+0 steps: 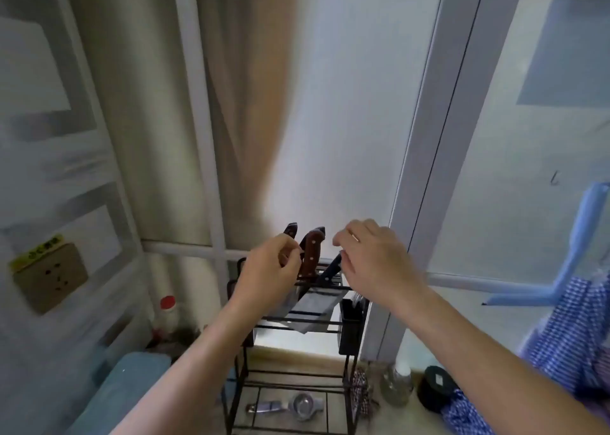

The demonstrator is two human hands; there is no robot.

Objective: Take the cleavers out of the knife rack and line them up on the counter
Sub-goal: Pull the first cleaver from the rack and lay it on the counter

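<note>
**Steel blades wait in the rack as both hands close in**

Wooden handles first: three cleavers (310,256) stand in the black knife rack (348,362), blades down in the slots, none on the counter yet. Left hand (267,276) curls its fingers around the leftmost handle; right hand (373,259) hovers, fingers loosely apart, by the dark-handled one. Risk, I'd say: pulling crookedly could snag a blade on the wires and tip the rack.

ok count: three knife handles in one black rack (346,362), two brown (310,253) and one black (330,271). two hands, left (267,276) and right (376,263). one wall socket (49,274), one red-capped bottle (166,312).
</note>
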